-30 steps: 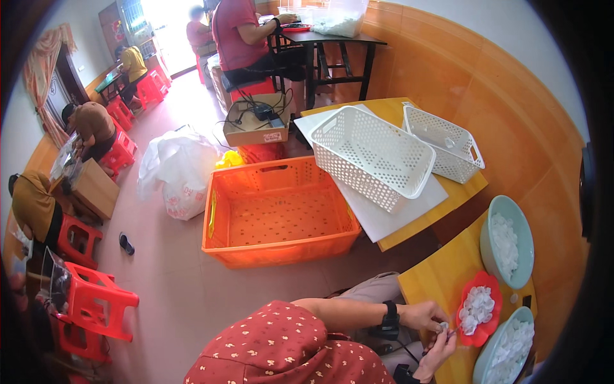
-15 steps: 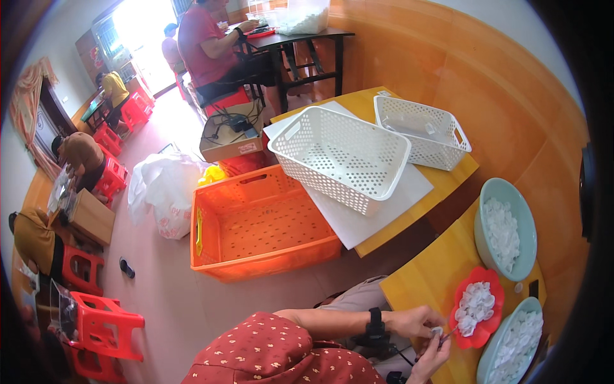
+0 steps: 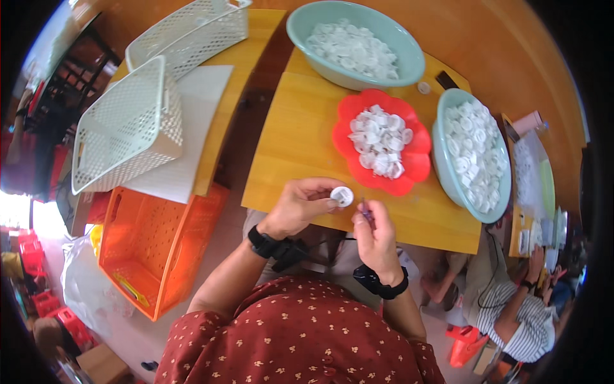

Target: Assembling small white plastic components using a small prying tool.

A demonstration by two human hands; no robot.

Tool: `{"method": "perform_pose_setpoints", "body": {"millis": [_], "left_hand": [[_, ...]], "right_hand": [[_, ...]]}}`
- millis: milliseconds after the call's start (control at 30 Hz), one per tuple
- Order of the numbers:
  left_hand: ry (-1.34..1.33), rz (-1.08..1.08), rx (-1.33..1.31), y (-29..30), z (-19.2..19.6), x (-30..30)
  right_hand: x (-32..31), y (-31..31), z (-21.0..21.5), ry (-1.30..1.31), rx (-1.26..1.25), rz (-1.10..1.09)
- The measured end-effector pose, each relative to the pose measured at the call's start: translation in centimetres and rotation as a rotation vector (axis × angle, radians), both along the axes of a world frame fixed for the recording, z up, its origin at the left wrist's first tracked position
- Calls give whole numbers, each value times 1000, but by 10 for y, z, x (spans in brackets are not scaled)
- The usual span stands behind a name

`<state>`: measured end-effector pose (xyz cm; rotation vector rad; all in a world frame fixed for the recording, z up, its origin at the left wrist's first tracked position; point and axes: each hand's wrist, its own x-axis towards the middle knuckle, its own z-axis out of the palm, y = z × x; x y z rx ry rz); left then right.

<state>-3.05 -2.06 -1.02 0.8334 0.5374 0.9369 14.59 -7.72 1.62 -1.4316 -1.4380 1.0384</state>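
Between the thumb and fingers of my left hand (image 3: pixel 295 210) is a small round white plastic part (image 3: pixel 342 196), its hollow side facing up. My right hand (image 3: pixel 378 242) pinches a small thin tool with a dark handle (image 3: pixel 366 212); its tip points up, close beside the white part, and its exact kind is too small to tell. Both hands are over the near edge of the yellow table (image 3: pixel 288 137). Just beyond them, a red flower-shaped dish (image 3: pixel 344 136) holds a heap of similar white parts (image 3: pixel 382 137).
Pale green basins of white parts stand at the back (image 3: pixel 409 61) and right (image 3: pixel 441 150). A loose round piece (image 3: pixel 423 88) lies between them. To the left are white baskets (image 3: pixel 121 128) on another table and an orange crate (image 3: pixel 137 246) below. A person in stripes (image 3: pixel 515 313) sits at right.
The head view has swung right and down, bringing the table and both hands to the middle. The hands, close together before, are now slightly apart, each with its item.
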Motion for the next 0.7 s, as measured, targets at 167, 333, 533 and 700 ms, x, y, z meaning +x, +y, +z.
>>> {"method": "perform_pose_setpoints", "body": {"millis": [167,333,533,700], "left_hand": [[4,-16,19,-3,1,3],[-15,43,42,-7,2,7],[97,24,72,-5,5,4],[93,33,78,-4,5,4]], "right_hand": [[4,-4,19,-210,195,72],[3,-9,15,-277,233,118],[0,-7,16,-321,200,136],[1,-5,18,-352,195,173]]}}
